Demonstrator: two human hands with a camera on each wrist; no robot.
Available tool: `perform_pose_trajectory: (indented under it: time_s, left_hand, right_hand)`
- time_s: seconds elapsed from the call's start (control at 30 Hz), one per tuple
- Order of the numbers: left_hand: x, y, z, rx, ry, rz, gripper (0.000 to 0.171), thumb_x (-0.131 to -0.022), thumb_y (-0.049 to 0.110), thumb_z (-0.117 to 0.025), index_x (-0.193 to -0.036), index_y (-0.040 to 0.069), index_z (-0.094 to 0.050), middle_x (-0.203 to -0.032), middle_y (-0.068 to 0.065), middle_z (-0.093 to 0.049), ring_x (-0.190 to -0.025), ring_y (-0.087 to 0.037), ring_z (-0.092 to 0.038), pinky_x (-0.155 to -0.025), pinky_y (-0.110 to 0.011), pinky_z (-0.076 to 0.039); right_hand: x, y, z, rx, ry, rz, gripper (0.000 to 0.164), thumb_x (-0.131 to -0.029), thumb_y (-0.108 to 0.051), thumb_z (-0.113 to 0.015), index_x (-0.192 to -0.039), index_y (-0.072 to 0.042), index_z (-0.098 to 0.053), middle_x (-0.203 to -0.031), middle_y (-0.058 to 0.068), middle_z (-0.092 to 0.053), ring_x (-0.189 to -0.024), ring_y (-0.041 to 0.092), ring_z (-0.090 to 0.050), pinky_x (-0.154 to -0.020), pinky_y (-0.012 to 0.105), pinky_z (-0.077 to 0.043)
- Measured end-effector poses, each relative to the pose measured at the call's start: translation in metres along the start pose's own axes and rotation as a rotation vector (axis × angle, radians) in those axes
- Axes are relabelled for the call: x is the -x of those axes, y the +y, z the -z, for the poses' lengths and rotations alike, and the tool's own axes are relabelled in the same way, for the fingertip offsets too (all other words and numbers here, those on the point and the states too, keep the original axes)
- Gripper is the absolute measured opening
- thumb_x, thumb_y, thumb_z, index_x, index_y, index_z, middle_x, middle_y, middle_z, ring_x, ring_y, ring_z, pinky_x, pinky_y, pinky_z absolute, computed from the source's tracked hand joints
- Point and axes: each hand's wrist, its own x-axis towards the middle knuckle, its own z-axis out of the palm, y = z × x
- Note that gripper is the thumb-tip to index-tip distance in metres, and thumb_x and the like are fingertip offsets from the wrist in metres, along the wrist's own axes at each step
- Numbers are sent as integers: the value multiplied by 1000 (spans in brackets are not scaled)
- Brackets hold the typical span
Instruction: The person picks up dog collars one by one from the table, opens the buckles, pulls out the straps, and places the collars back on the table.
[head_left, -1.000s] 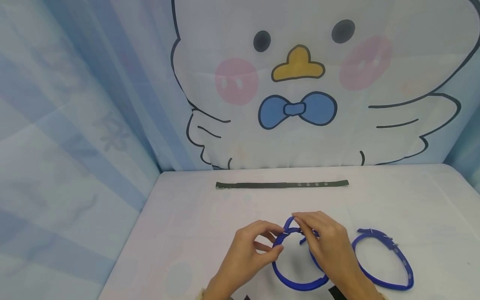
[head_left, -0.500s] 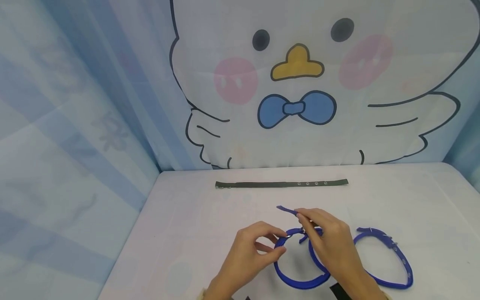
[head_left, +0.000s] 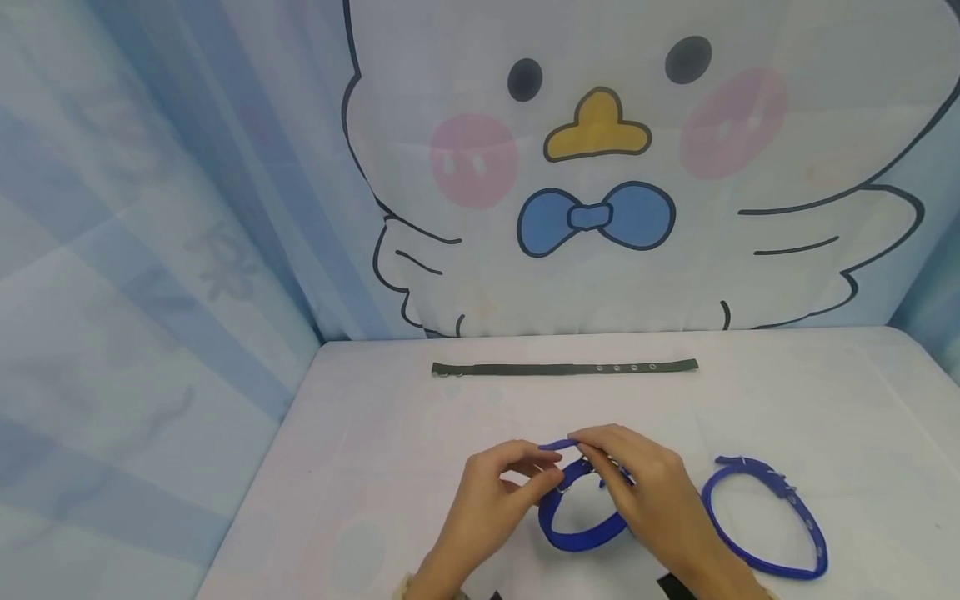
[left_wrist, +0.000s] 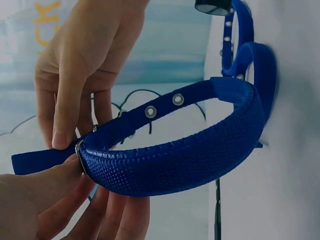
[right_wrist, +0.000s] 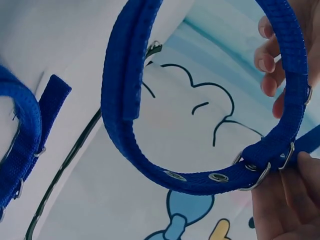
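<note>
A blue woven collar (head_left: 581, 537) with metal eyelets and a buckle is held up in a buckled loop between both hands. My left hand (head_left: 495, 500) pinches it at a metal loop (left_wrist: 82, 159) by the end of the padded part, thumb in front, fingers behind. My right hand (head_left: 648, 492) pinches the strap beside the buckle (right_wrist: 255, 177), thumb and fingertips on it. The strap's tail (left_wrist: 37, 161) sticks out past the metal loop, beside the left thumb. In the head view, the right hand hides part of the collar.
Another blue collar (head_left: 817, 533) lies looped on the table (head_left: 337, 500), right of the right hand. A dark green collar (head_left: 525, 370) with eyelets stretches straight across the back. Behind the table hangs a cartoon-printed curtain (head_left: 480, 275).
The strap's tail swings up free of the loop, then comes down toward the left fingers. My right hand shifts slightly left, and the collar is lifted and tilted.
</note>
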Motion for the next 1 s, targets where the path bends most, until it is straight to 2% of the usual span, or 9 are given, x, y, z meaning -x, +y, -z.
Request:
perform_pose_trajectory:
  time_s: [0.1,0.2,0.5,0.73,1.0]
  left_hand:
    - [0,0,-1,12,-3,10,18,-90,22,-74,-104,11,-75,-94,2,-74,-81,-3,-67,-63,-17,-58]
    - [-1,-1,-1,46,-23,9,19,-89,20,-75,-105,9,-75,-93,-2,-75,-78,-5,-69,-62,-19,-58]
    - [0,0,-6,176,-74,55,21,-89,15,-75,-106,2,-73,-91,-10,-76,-75,-10,-72,-62,-23,-60]
    - [0,-1,-9,246,-110,119,21,-91,14,-73,-104,-3,-72,-93,-15,-76,-78,-17,-74,-63,-26,-61]
    - [1,-3,-10,364,-95,176,21,-88,8,-75,-102,-7,-70,-91,-20,-75,-80,-23,-74,-62,-31,-62]
  right_hand:
    - [0,-1,-1,-33,16,46,33,-79,13,-75,-102,-10,-72,-97,-6,-72,-85,8,-70,-78,6,-51]
    - [0,-1,-2,-44,19,58,35,-78,14,-74,-103,-10,-72,-97,-6,-72,-86,9,-70,-81,5,-51]
    - [2,-2,-5,-49,-5,21,34,-80,13,-74,-104,-11,-71,-98,-9,-70,-88,7,-68,-84,4,-49]
    - [3,-2,-9,-69,37,19,38,-80,15,-72,-104,-15,-72,-97,-11,-69,-87,7,-67,-84,5,-49]
    - [3,-2,-11,-88,20,32,34,-82,14,-71,-105,-12,-70,-97,-10,-68,-87,7,-66,-84,5,-49]
